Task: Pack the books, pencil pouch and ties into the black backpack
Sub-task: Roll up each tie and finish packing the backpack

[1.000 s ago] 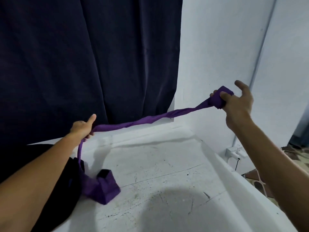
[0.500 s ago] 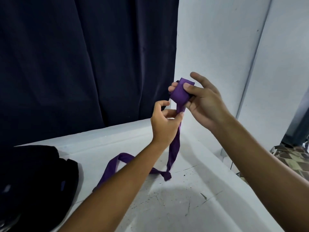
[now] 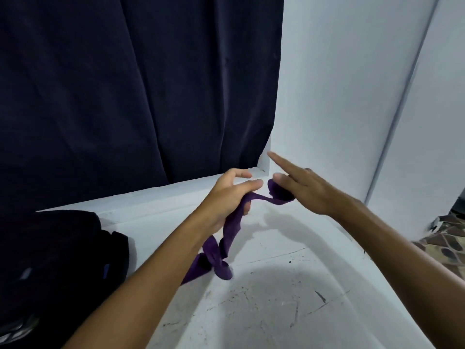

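Black fabric of the backpack occupies the left edge of the white table, lying well apart from both hands. Dark navy curtain hangs behind it and fills the upper left of the view. Right of the backpack, the left hand is raised above the table with its fingers curled around the purple tie; the thumb and forefinger extend toward the right hand. The tie's long axis runs in two legs. From the left hand's grip, the lower leg hangs down and to the left, ending in a bunched fold that rests on the table beside the left forearm. The upper leg runs as a short, twisted span from the left hand rightward and slightly upward. That span ends in a rolled portion held beneath the right hand. The right thumb presses against the roll, while the forefinger is straight and points up and to the left; the remaining fingers are hidden behind the roll, so the exact hold cannot be resolved. White wall closes the scene at right, with a patch of patterned floor visible at the far right edge.
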`<state>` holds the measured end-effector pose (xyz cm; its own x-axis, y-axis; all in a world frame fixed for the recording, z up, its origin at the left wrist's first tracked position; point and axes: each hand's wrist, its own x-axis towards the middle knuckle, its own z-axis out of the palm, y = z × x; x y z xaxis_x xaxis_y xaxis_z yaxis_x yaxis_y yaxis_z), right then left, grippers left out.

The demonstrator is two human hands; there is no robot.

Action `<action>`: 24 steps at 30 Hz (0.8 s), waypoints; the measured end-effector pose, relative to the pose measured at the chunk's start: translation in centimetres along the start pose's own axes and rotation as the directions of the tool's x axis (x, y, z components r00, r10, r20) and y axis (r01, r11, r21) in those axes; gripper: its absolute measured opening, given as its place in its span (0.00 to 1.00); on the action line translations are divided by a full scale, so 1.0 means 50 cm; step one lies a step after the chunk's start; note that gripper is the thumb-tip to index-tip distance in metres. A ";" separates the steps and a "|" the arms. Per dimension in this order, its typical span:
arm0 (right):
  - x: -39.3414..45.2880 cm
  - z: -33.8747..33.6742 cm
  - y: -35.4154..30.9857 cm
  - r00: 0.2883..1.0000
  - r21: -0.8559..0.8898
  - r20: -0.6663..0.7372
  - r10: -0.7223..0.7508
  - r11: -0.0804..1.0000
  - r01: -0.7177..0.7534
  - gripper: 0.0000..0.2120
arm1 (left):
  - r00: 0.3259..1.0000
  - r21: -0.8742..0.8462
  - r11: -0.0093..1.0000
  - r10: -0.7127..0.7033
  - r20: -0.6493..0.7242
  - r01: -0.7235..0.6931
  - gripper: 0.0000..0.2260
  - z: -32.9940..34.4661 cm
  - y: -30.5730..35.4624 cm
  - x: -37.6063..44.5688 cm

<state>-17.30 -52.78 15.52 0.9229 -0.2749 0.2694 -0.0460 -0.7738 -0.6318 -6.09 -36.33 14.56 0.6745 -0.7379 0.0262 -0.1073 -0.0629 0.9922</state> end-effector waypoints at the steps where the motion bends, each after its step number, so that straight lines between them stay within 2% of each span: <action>1: -0.004 0.004 -0.011 0.991 0.039 0.122 0.058 0.997 -0.064 0.31 | 0.999 0.021 0.999 -0.028 0.021 0.028 0.11 -0.015 0.007 0.004; 3: -0.009 0.018 -0.032 0.917 0.119 0.389 0.083 0.983 -0.140 0.41 | 0.993 0.110 0.992 -0.077 0.095 0.066 0.11 -0.047 0.017 0.012; 4: -0.011 0.024 -0.040 0.862 0.207 0.505 0.037 0.965 -0.162 0.46 | 0.985 0.144 0.987 -0.095 0.144 0.074 0.12 -0.060 0.019 0.017; 5: -0.012 0.029 -0.042 0.814 0.313 0.580 -0.024 0.929 -0.195 0.50 | 0.977 0.153 0.985 -0.108 0.184 0.080 0.14 -0.071 0.015 0.023; 7: -0.015 0.035 -0.043 0.768 0.526 0.624 -0.144 0.805 -0.276 0.52 | 0.968 0.107 0.988 -0.130 0.213 0.110 0.21 -0.079 0.001 0.027; 9: -0.018 0.043 -0.049 0.793 0.694 0.576 -0.199 0.631 -0.346 0.53 | 0.962 0.001 0.992 -0.123 0.245 0.126 0.26 -0.083 -0.035 0.029; 11: -0.020 0.058 -0.059 0.888 0.821 0.442 -0.125 0.456 -0.344 0.50 | 0.962 -0.086 0.992 -0.065 0.265 0.091 0.29 -0.078 -0.083 0.031; 12: -0.021 0.067 -0.062 0.935 0.871 0.351 -0.054 0.385 -0.305 0.47 | 0.980 -0.090 0.995 -0.030 0.197 0.048 0.29 -0.072 -0.109 0.033; 14: -0.023 0.082 -0.070 0.976 0.934 0.205 0.071 0.284 -0.217 0.41 | 0.996 -0.085 0.995 0.054 -0.076 -0.060 0.22 -0.055 -0.148 0.031; 15: -0.024 0.086 -0.074 0.981 0.949 0.162 0.109 0.254 -0.185 0.40 | 0.966 -0.097 0.986 0.111 -0.234 -0.136 0.17 -0.047 -0.165 0.030; 16: -0.023 0.089 -0.078 0.982 0.960 0.133 0.133 0.229 -0.161 0.39 | 0.927 -0.107 0.970 0.173 -0.334 -0.219 0.14 -0.037 -0.173 0.024; 17: -0.024 0.090 -0.083 0.983 0.969 0.117 0.140 0.201 -0.144 0.38 | 0.902 -0.097 0.952 0.237 -0.362 -0.290 0.14 -0.025 -0.175 0.018; 19: -0.025 0.084 -0.097 0.988 0.980 0.104 0.118 0.159 -0.123 0.40 | 0.896 -0.039 0.934 0.327 -0.300 -0.354 0.16 -0.002 -0.172 0.009; 21: -0.024 0.074 -0.116 0.993 0.982 0.080 0.087 0.162 -0.094 0.41 | 0.923 -0.054 0.942 0.312 -0.226 -0.331 0.14 0.007 -0.154 0.006; 23: -0.021 0.060 -0.130 0.996 0.980 0.022 0.091 0.196 -0.040 0.39 | 0.962 -0.190 0.946 0.244 -0.125 -0.264 0.10 -0.009 -0.135 0.003; 24: -0.019 0.049 -0.133 0.994 0.978 -0.017 0.108 0.208 -0.006 0.36 | 0.979 -0.301 0.932 0.190 -0.067 -0.201 0.12 -0.027 -0.129 0.003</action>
<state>-16.91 -45.98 17.68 0.9059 -0.3666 0.2120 0.3588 0.3986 -0.8440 -4.32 -35.15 8.33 0.6892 -0.6896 0.2223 -0.0158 0.2924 0.9562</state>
